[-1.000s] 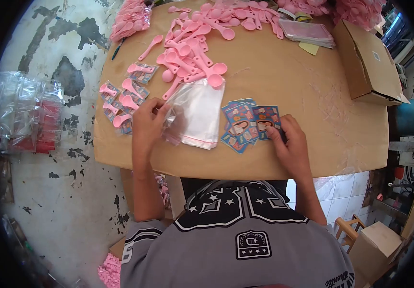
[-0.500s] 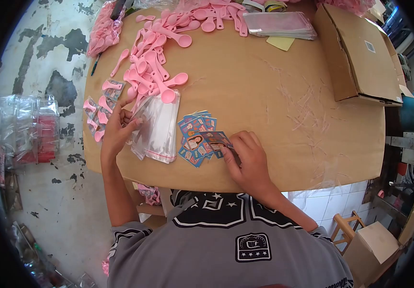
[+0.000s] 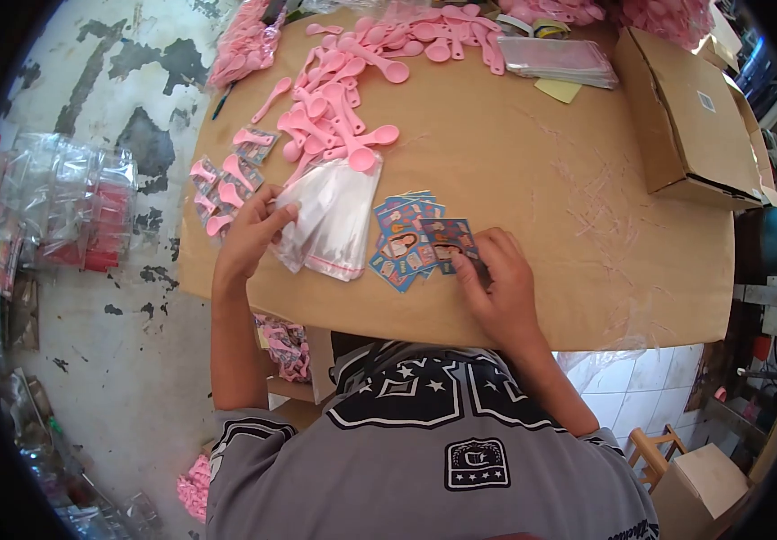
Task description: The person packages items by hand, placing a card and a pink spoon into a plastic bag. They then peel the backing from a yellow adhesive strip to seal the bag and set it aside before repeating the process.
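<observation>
My left hand (image 3: 256, 232) pinches a clear plastic bag (image 3: 306, 211) between thumb and fingers, and the bag lies slanted over the left side of a stack of clear bags (image 3: 352, 229). To the right, my right hand (image 3: 504, 286) grips a blue printed card (image 3: 447, 236) by its right edge. This card overlaps a loose, fanned stack of similar cards (image 3: 397, 245) on the table. Just beyond the bags lies a heap of pink measuring spoons (image 3: 321, 121). Several bagged sets (image 3: 234, 168), each a card with a pink spoon, lie beyond my left hand.
An open cardboard box (image 3: 677, 117) stands at the table's back right. Clear packets (image 3: 558, 59) and a yellow paper (image 3: 558, 90) lie at the back. Thin plastic strips (image 3: 600, 207) are scattered over the brown tabletop (image 3: 496, 162). A pink-filled bag (image 3: 246, 43) sits at the far left.
The whole view has shifted, so the table appears further right and slightly higher. My left hand now draws a bag out more visibly over the stack. The card in my right hand shows more of its face.
</observation>
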Action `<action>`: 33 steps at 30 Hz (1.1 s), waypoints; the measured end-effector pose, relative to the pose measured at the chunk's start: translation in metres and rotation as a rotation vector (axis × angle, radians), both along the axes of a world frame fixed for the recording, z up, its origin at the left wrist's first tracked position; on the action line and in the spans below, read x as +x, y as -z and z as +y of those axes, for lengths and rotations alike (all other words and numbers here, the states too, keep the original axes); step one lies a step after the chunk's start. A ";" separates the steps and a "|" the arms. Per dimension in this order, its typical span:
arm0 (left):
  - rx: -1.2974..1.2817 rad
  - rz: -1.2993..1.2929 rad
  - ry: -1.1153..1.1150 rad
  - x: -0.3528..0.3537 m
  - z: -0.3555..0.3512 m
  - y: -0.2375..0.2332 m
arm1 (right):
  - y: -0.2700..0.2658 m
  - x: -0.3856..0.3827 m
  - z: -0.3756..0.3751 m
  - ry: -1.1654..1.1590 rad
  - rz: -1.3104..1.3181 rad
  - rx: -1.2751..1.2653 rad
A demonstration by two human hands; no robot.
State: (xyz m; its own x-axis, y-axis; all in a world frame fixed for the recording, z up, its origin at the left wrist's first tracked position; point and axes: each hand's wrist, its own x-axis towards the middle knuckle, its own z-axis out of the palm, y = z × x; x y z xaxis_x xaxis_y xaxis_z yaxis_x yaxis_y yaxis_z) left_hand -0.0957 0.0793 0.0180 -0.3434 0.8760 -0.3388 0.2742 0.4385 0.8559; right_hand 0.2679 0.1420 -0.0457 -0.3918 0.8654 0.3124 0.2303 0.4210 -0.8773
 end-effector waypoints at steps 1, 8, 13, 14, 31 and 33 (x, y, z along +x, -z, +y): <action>-0.014 -0.044 -0.001 0.002 -0.003 -0.003 | 0.000 0.000 0.000 -0.004 -0.005 -0.009; -0.003 -0.117 0.150 -0.001 -0.027 0.005 | -0.008 -0.004 -0.004 -0.008 -0.001 -0.101; 0.128 0.052 0.109 -0.003 -0.032 0.015 | -0.009 -0.008 -0.008 0.008 -0.024 -0.117; 0.138 0.076 0.083 -0.001 -0.032 0.012 | -0.009 -0.009 -0.009 0.015 -0.027 -0.127; 0.601 -0.844 -0.179 0.035 -0.033 0.016 | -0.004 -0.022 -0.017 0.183 0.312 -0.268; 0.612 -0.889 -0.194 0.058 -0.029 0.020 | -0.009 -0.030 -0.025 0.204 0.367 -0.257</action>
